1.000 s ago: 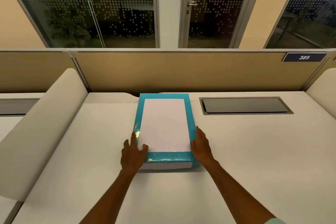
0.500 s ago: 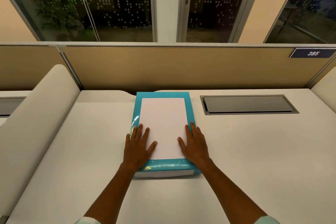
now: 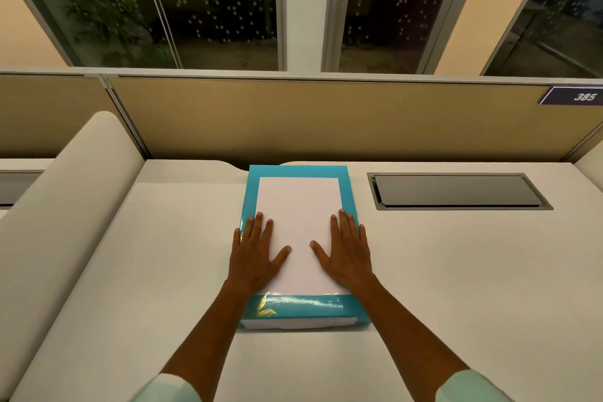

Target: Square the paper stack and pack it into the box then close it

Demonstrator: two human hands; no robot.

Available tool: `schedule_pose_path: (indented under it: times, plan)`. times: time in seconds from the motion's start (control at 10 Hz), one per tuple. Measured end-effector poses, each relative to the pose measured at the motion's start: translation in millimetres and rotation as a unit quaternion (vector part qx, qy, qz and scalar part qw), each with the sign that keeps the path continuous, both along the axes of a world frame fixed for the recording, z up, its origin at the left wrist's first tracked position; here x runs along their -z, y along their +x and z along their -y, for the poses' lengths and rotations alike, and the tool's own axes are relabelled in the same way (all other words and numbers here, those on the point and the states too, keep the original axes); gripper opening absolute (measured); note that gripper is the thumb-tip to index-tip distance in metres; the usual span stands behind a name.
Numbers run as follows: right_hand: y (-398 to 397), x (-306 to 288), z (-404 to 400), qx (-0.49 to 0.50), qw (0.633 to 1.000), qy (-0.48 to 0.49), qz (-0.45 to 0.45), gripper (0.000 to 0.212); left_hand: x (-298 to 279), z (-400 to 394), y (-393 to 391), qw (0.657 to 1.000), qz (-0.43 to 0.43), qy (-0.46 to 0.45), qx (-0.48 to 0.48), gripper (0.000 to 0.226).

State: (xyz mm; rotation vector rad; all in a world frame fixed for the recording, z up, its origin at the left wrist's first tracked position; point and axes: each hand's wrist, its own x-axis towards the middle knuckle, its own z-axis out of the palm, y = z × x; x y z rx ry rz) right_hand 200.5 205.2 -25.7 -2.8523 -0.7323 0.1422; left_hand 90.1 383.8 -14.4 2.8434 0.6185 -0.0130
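Both hands, now slid forward, lie flat, fingers spread, on the paper stack (image 3: 298, 206).

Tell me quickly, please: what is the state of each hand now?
Left hand: open, flat, palm down on the paper stack, holding nothing.
Right hand: open, flat, palm down on the same stack, holding nothing.

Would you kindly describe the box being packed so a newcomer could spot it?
On the pale desk, left of the dark recessed hatch, sits the teal box. Both hands lie flat on the white paper inside; it is the desk's only coloured thing.
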Motion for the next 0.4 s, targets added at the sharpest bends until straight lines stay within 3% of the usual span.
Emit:
schedule_pose_path:
  times: [0.2,0.4]
  plan:
    - [-1,4,1,0.001,1.000,-0.012,-0.007,0.088,3,4,-2,0.999,-0.025,0.027,-0.005,0.105]
    - [-1,-23,15,0.028,0.999,0.038,0.010,0.089,-16,16,0,1.000,0.008,0.011,-0.018,0.106]
